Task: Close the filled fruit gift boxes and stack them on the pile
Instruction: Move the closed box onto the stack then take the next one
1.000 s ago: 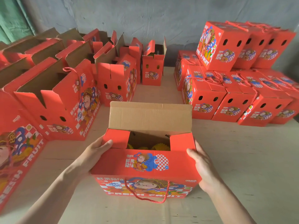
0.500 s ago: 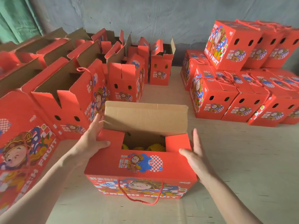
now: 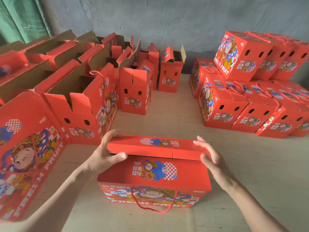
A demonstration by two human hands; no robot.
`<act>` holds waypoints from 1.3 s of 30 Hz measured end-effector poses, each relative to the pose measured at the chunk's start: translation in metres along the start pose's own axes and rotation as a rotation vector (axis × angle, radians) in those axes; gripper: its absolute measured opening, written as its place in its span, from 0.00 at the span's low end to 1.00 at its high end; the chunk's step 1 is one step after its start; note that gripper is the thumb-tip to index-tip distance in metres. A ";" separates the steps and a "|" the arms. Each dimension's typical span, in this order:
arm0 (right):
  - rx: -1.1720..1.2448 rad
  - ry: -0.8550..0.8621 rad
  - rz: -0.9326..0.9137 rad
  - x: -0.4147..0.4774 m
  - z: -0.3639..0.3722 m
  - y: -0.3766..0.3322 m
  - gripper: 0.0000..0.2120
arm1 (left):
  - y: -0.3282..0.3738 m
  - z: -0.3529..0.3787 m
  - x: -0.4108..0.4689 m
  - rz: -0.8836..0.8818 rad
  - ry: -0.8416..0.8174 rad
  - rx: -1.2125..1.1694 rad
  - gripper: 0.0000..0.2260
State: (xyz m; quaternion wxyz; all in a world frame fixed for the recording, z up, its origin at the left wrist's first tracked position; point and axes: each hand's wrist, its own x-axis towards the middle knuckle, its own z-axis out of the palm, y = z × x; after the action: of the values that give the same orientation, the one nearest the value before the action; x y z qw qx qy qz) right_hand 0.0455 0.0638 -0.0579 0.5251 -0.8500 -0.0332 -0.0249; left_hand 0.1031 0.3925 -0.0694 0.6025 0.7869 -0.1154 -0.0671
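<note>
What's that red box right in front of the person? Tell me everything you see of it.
The gift box is red printed cardboard with a cartoon figure and FRESH FRUIT on its near side, where a red rope handle hangs. It stands upright on the pale wooden surface. Its lid flap is folded over the top, hiding the contents. The left hand grips the flap's left end; the right hand pinches its right end.

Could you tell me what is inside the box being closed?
Nothing inside shows: the top flap of the box is folded over the opening, held by the left hand and right hand, hiding the contents.
</note>
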 end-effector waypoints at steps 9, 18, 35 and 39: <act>-0.392 -0.242 -0.071 0.017 -0.016 0.012 0.23 | 0.005 -0.013 0.023 0.096 0.070 0.602 0.23; -0.524 -0.286 -0.110 0.021 -0.021 0.015 0.21 | 0.003 -0.015 0.026 0.235 -0.271 0.823 0.27; -0.542 -0.090 -0.350 0.003 0.005 0.010 0.27 | 0.005 -0.022 0.032 0.182 -0.445 0.964 0.27; -0.548 -0.103 -0.336 0.007 0.002 0.009 0.29 | 0.010 -0.023 0.032 0.167 -0.502 1.066 0.27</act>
State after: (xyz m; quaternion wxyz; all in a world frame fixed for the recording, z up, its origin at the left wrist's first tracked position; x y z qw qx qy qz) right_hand 0.0530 0.0621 -0.0660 0.2627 -0.9426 -0.1916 -0.0761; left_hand 0.1388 0.4035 -0.0527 0.0819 0.9291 -0.3338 -0.1364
